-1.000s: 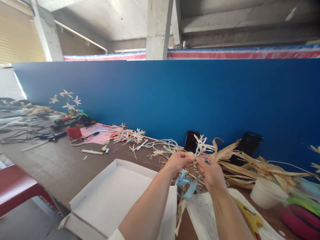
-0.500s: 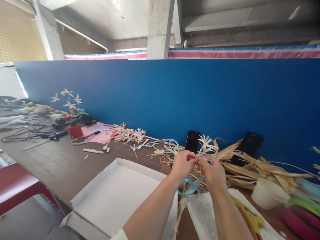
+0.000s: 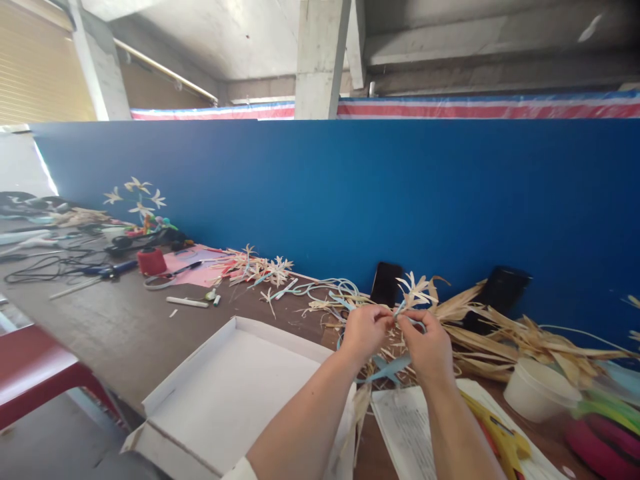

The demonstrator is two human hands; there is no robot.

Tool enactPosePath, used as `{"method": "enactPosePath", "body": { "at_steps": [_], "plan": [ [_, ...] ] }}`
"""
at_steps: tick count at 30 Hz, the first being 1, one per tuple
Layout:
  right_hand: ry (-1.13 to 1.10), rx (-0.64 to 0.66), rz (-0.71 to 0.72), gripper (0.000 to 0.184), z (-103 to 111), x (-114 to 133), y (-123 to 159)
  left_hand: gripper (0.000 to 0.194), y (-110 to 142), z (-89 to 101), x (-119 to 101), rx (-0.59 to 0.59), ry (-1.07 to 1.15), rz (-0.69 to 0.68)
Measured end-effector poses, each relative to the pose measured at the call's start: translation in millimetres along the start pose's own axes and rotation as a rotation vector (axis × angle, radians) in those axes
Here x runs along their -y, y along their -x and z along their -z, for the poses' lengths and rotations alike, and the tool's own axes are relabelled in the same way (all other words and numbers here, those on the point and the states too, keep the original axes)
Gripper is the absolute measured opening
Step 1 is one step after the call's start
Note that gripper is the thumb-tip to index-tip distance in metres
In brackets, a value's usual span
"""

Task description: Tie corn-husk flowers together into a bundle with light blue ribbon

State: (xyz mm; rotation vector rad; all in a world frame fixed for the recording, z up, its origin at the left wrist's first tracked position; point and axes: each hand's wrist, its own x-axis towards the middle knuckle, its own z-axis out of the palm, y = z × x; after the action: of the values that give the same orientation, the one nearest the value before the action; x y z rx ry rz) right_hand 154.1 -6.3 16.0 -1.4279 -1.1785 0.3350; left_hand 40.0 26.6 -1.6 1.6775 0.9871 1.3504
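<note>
Between my two hands a pale straw-coloured flower (image 3: 416,291) made of dried husk stands with its petals up. Its stem is wrapped in light blue ribbon. My left hand (image 3: 369,328) pinches the stem from the left with thumb and forefinger. From the other side my right hand (image 3: 425,341) pinches a light blue ribbon (image 3: 417,324) against the stem, close to my left fingertips. More blue ribbon (image 3: 393,368) hangs in loops below the hands. The exact wrap at the fingertips is hidden by the fingers.
A shallow white box (image 3: 235,393) lies left of my arms. Dried husks (image 3: 540,340), a white cup (image 3: 541,390) and a yellow glue gun (image 3: 503,437) are at the right. Finished flowers (image 3: 265,268) lie farther left. A blue partition (image 3: 310,187) borders the table's back.
The hands stay almost in place, still pinching the stem and ribbon. The flower has turned slightly and the hanging ribbon loops below have shifted.
</note>
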Motion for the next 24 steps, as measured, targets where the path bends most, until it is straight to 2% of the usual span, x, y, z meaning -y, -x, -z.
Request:
{"method": "enactPosePath", "body": {
  "at_steps": [4, 7, 10, 14, 19, 24],
  "plan": [
    [-0.154, 0.040, -0.102, 0.031, -0.9, -2.7, 1.1, 0.015, -4.7, 1.7, 3.3, 0.068, 0.187, 0.078],
    [-0.354, 0.090, -0.190, 0.037, -3.4, -6.3, 0.7, 0.016, -6.7, 2.2, 2.5, 0.100, 0.356, 0.157],
    [-0.552, 0.157, -0.274, 0.042, -4.6, -5.5, 0.8, 0.018, -7.1, 2.1, 1.2, 0.113, 0.430, 0.192],
    [-0.680, 0.238, -0.371, 0.033, -2.8, -0.7, 2.3, 0.025, -6.5, 2.2, 1.8, 0.141, 0.512, 0.211],
    [-0.638, 0.244, -0.373, 0.028, -3.8, -5.3, 2.0, 0.034, -3.6, 6.1, -0.9, 0.209, 0.637, 0.324],
    [-0.374, 0.168, -0.261, 0.033, -5.8, -15.4, -2.1, 0.034, -0.6, 10.0, -8.4, 0.212, 0.627, 0.474]
  ]
}}
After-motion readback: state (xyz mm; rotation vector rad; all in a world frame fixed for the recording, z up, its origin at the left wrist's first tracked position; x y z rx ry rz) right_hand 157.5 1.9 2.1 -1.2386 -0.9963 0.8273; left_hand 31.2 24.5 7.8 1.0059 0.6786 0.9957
